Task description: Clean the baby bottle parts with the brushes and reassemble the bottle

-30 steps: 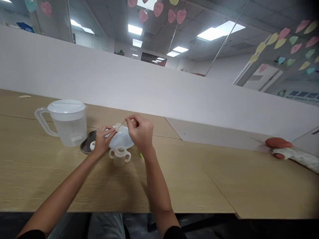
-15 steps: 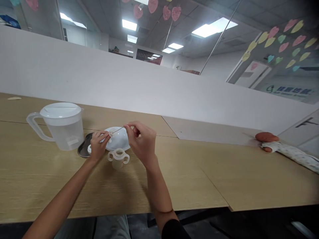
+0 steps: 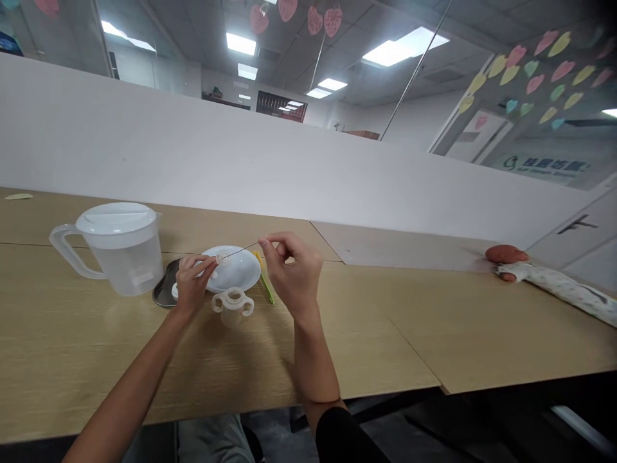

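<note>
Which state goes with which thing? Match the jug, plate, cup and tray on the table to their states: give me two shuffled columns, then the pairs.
Things:
1. jug
2. plate
3. cup
4. tray

States:
A. partly hidden by the left hand
B. upright in front of the plate
C. lidded, leftmost of the four
D. under the white ring and thin wire

Pairs: 1-C, 2-D, 3-B, 4-A

green lettering [image 3: 544, 164], far wall, blurred, can't read

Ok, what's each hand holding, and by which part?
The left hand pinches a small white plastic part at its edge with the fingertips. The right hand holds a thin wire by its right end, also in the fingertips.
</note>
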Available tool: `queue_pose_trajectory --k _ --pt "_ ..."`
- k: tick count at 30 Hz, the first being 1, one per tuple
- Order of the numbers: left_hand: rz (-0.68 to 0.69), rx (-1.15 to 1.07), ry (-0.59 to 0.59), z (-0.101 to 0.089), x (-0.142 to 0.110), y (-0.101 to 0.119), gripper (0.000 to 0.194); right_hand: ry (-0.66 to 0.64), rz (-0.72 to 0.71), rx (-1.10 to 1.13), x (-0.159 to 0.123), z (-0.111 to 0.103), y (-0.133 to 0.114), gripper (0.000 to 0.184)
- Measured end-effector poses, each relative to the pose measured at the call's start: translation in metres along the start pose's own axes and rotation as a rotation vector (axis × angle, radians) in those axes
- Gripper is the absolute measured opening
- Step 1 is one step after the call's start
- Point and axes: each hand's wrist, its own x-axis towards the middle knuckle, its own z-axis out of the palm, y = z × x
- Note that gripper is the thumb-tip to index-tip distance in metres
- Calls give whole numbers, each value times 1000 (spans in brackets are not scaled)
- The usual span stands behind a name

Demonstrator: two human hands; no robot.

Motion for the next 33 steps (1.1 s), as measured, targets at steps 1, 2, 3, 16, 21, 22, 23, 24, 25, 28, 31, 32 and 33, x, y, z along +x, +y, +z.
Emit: queue_pose_trajectory --k 1,2,3,16,21,22,23,24,25,28,31,32,33 --pt "0 -4 7 0 0 -1 24 19 21 8 0 -3 -3 17" --pt "-1 -7 11 0 0 -1 25 49 45 20 1 -8 -5 17" --pt "-5 -11 10 0 0 -3 25 90 74 34 2 -13 -8 17" --pt "-143 -26 3 3 -6 -12 26 173 869 298 -48 57 118 20" --pt "-146 10 -9 6 -9 -9 24 145 973 320 -88 84 145 24" --pt "-142 8 -6 7 -10 -9 24 136 956 297 -93 86 149 25" --pt "-137 3 -6 8 -11 -8 25 126 929 272 -96 88 153 26" --pt "-131 -3 -5 8 -11 -8 26 110 903 242 -99 89 157 26" --pt "-123 -8 -6 8 -12 -7 27 82 884 197 -102 90 161 27" --pt "-92 -3 -22 9 -13 -8 27 -39 866 46 -109 91 167 26" --pt "-81 27 -34 10 -14 -9 26 -125 851 -24 -113 92 166 24" --pt "-83 37 -34 10 -14 -10 25 -140 844 -32 -115 92 165 24" --pt "-87 47 -36 10 -15 -10 25 -155 837 -42 -116 92 163 24"
